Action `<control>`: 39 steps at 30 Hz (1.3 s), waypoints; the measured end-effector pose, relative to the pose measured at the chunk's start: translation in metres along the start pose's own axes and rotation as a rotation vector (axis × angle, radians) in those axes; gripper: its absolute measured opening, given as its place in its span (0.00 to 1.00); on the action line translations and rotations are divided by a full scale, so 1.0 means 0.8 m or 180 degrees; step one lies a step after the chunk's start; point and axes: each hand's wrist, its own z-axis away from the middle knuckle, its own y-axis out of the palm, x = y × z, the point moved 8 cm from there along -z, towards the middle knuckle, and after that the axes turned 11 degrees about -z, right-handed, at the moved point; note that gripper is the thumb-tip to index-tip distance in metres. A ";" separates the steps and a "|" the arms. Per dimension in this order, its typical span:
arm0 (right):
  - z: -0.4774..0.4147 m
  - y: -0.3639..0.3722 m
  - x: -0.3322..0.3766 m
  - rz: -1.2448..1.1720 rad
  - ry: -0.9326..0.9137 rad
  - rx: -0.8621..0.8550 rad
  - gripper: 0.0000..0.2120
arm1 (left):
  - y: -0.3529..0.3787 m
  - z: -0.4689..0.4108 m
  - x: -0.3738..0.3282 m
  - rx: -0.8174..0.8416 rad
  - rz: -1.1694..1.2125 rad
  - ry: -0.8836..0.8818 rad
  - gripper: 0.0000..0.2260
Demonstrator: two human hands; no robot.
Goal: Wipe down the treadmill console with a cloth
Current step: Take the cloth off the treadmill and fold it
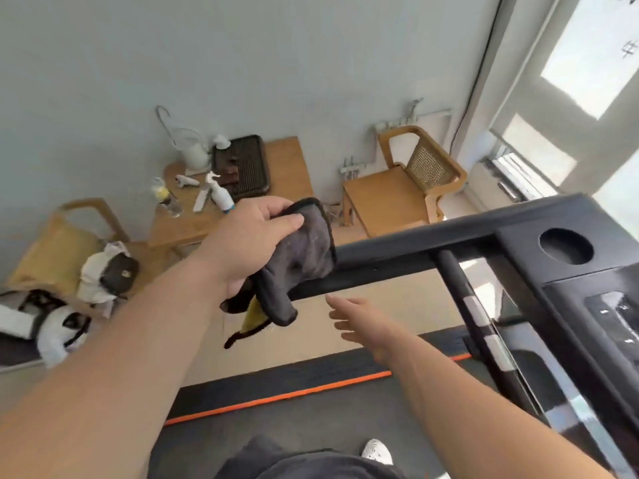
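Observation:
My left hand (249,236) grips a dark grey cloth (301,261) with black edging and a yellow underside, holding it at the left end of the treadmill's black handrail (408,254). The cloth hangs down over the rail's end. My right hand (363,323) is open, fingers spread, reaching out below the rail and just right of the cloth, touching nothing. The black treadmill console (567,292) with a round cup hole (566,246) and glossy buttons (619,319) fills the right side of the view.
A black bar with silver grip sensors (479,316) runs down from the rail. The treadmill belt with an orange stripe (311,392) lies below. A wooden table (276,178) with a spray bottle (218,193), two wooden chairs (408,181) and bags (103,271) stand behind.

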 end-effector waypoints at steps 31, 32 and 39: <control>-0.097 0.435 0.063 0.0748 -0.0814 0.0022 0.12 | -0.383 0.105 0.532 -0.0052 -0.1179 -0.0838 0.14; -0.106 0.443 0.070 0.0918 -0.0857 0.0071 0.14 | -0.391 0.098 0.538 -0.0140 -0.1256 -0.0842 0.12; -0.205 0.493 0.125 0.3292 -0.1281 0.0321 0.13 | -0.453 0.033 0.585 -0.0118 -0.1518 -0.1036 0.07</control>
